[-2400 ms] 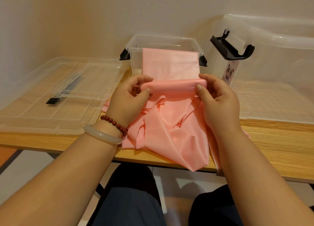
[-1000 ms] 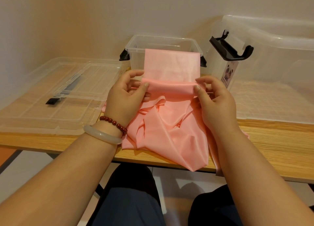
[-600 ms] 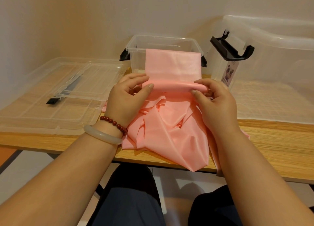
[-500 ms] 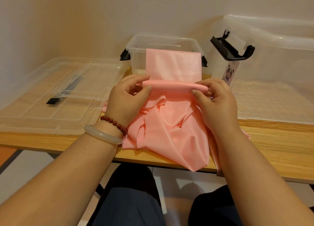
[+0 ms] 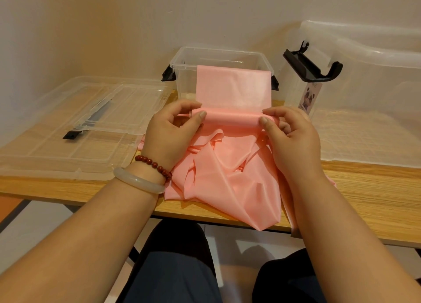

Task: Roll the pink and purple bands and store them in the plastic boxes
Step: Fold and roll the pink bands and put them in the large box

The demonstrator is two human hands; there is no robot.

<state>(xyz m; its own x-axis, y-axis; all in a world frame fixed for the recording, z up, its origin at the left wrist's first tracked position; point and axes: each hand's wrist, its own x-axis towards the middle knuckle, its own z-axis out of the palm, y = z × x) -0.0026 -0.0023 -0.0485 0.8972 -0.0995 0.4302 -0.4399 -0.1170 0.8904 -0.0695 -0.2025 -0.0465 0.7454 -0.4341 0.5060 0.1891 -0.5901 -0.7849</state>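
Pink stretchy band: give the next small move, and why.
Probably roll the pink stretchy band one more wrap: the left hand and right hand pinch the roll's ends, yet a flat stretch against the small clear plastic box and a crumpled heap are unrolled.

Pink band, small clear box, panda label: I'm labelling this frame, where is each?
pink band (image 5: 232, 120), head view, rolled part
small clear box (image 5: 185, 86), head view, front wall
panda label (image 5: 310, 97), head view, its middle

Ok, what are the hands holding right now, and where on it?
Both hold the pink band at its roll: the left hand pinches the left end, the right hand the right end.
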